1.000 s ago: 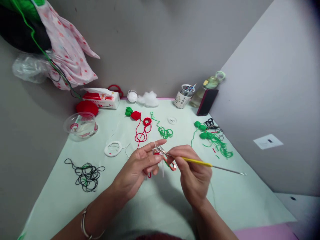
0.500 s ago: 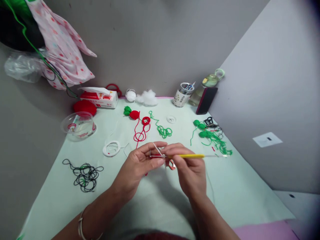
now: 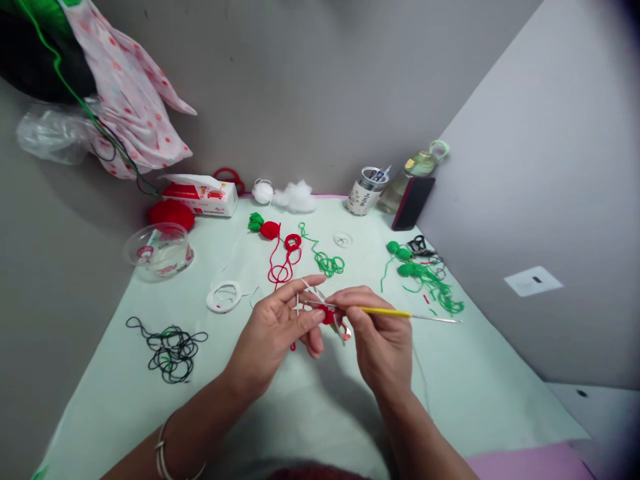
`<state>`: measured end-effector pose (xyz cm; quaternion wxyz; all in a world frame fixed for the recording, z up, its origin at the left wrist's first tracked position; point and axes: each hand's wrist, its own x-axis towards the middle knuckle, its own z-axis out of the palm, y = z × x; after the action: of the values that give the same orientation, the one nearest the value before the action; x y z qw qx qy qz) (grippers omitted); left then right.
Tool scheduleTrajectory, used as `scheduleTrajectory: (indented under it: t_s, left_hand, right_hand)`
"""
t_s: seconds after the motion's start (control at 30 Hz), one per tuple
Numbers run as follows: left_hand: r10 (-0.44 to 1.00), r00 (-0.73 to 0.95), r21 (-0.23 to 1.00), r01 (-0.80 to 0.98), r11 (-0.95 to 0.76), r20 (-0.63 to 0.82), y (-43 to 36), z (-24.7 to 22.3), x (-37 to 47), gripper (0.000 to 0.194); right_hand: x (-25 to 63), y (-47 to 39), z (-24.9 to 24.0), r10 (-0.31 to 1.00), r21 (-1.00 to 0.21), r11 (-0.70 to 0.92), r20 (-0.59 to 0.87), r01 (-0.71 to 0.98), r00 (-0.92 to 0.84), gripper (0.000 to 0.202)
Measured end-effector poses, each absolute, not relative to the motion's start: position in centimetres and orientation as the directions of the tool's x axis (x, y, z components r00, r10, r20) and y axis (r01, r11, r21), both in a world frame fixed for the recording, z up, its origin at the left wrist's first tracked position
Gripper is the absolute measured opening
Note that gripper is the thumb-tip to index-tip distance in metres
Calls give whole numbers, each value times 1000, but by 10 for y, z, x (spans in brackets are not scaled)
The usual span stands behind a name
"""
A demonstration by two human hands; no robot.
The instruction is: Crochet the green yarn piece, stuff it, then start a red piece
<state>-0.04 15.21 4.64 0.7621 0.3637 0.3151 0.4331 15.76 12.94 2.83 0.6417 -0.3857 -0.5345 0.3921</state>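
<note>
My right hand grips a crochet hook by its yellow handle, the hook's thin tip pointing left and its other metal end sticking out to the right. Pinched in my left hand is a small red crocheted piece, with white yarn running over the raised index finger. The hook's tip lies at the white yarn, just above the red piece. Orange-handled small scissors show between the hands, partly hidden. Left of my left hand, a coil of white yarn lies on the table.
Tangled black cord lies at the left. Farther back are a clear plastic tub, tissue box, red-and-green piece, white stuffing, pen can and phone. Green pieces lie at right.
The hook has tilted, its right end lower and its tip slightly higher. My left hand's lower fingers have spread downward, and more of the red piece shows.
</note>
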Motion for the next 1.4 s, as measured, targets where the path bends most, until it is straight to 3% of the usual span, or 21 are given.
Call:
scheduleTrajectory:
  t_s: [0.17, 0.27, 0.5, 0.73, 1.23, 1.4]
  left_hand:
    - [882, 429, 778, -481, 404, -193, 152, 50, -1, 31]
    - [878, 442, 768, -492, 410, -185, 152, 51, -2, 29]
    - [903, 403, 851, -415, 323, -147, 151, 47, -8, 28]
    - [926, 365, 906, -352, 235, -99, 152, 44, -8, 30]
    - [934, 336, 907, -345, 242, -121, 151, 44, -7, 30]
    - [936, 332, 913, -336, 232, -115, 150, 44, -6, 32]
  right_hand:
    - [158, 133, 32, 981, -887, 192, 176, -419, 78, 14]
    - [158, 135, 36, 990, -867, 140, 130, -478, 53, 18]
    - [160, 128, 35, 939, -909, 341, 317, -239, 135, 19]
    - [157, 120, 33, 817, -828, 558, 558, 43, 145, 25]
    - [160, 120, 34, 834, -842, 538, 537, 31, 126, 23]
    - [161, 119, 33, 815, -822, 561, 570, 102, 103, 26]
